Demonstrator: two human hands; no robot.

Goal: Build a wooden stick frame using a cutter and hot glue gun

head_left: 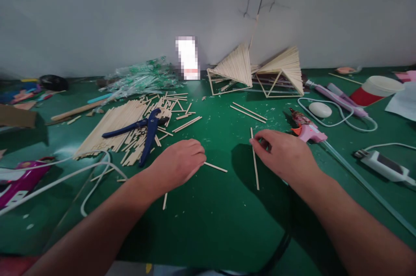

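My left hand (178,159) is closed, its fingertips pinching one end of a short thin wooden stick (216,167) that points right, low over the green table. My right hand (282,150) pinches a longer wooden stick (255,170) between thumb and forefinger, the stick running roughly away from me. Two more sticks (248,112) lie side by side beyond that hand. To the right of my right hand rests a pink glue gun (308,128) with a long clear glue stick (364,180) behind it. Blue-handled cutters (150,133) lie across cut sticks, beyond my left hand.
At the back stand two fan-shaped stick structures (232,70) (282,72). A pile of wooden sticks (110,126) and crumpled plastic wrappers (139,74) lie left. White cables (97,165) cross near a magenta tool (24,180). A red-and-white cup (373,89) stands right.
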